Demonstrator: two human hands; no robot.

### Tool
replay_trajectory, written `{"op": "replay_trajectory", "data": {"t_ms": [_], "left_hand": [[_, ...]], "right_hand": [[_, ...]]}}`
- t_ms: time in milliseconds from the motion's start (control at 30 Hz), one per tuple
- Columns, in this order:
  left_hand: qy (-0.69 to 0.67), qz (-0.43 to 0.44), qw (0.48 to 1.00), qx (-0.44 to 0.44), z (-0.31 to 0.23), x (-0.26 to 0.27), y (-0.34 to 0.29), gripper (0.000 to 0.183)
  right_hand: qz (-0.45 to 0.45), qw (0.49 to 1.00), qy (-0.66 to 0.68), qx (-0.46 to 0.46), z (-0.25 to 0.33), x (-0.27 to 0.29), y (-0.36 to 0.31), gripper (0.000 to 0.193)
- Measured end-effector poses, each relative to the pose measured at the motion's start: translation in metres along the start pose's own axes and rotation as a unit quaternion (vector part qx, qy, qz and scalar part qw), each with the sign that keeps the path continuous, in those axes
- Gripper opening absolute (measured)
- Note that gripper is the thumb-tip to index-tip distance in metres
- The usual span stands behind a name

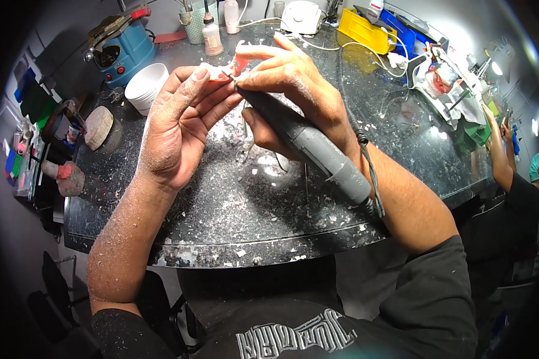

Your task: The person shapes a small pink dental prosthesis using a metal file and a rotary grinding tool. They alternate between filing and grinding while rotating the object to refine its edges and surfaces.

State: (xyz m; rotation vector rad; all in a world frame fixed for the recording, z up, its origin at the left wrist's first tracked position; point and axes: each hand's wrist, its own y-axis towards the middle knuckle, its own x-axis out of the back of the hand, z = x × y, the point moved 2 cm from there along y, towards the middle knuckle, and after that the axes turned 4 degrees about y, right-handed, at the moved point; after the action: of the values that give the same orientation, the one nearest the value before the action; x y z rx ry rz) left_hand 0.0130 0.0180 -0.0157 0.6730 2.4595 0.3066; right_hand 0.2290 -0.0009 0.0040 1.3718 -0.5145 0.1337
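Note:
Between my two hands is a small pink and white denture [241, 63], partly covered by my fingers. My left hand [176, 122] grips its left side between thumb and fingers, palm turned toward me. My right hand [302, 84] wraps around a dark grey rotary handpiece [320, 146], its rear end slanting down to the right with a cord attached. The handpiece's metal tip lies at the denture; whether it touches cannot be made out. Fingers of my right hand reach up beside the pink part. White dust coats my left hand and forearm.
Shavings cover the dark workbench [233, 218]. A white tub [144, 90], plaster block [99, 127] and blue machine [126, 51] stand left. Bottles [212, 37] stand behind; a yellow bin [365, 33] and white cable are back right. Another person's arm [500, 149] shows far right.

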Motion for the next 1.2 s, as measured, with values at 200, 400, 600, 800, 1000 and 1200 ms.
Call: {"op": "replay_trajectory", "data": {"t_ms": [200,400,600,800,1000,1200], "left_hand": [[-0.006,-0.001,1.000,0.002,0.001,0.002,0.000,0.021],[0.014,-0.010,1.000,-0.001,0.000,-0.001,-0.001,0.022],[0.035,-0.015,0.999,-0.007,-0.001,-0.007,0.001,0.021],[0.070,-0.024,0.997,-0.018,0.000,-0.007,0.001,0.021],[0.089,-0.024,0.995,-0.047,-0.001,-0.007,0.001,0.017],[0.104,-0.032,0.991,-0.075,0.000,-0.009,0.001,0.017]], "right_hand": [[0.007,1.000,-0.011,0.006,0.002,0.001,0.001,0.044],[0.010,1.000,-0.009,-0.006,0.003,0.002,0.002,0.044],[-0.013,1.000,-0.012,0.000,-0.002,0.000,0.001,0.042],[-0.001,1.000,-0.015,-0.010,0.001,0.002,0.002,0.042],[0.007,1.000,-0.020,-0.012,0.003,0.004,0.004,0.043],[0.007,1.000,-0.013,-0.011,0.001,0.003,0.003,0.042]]}}
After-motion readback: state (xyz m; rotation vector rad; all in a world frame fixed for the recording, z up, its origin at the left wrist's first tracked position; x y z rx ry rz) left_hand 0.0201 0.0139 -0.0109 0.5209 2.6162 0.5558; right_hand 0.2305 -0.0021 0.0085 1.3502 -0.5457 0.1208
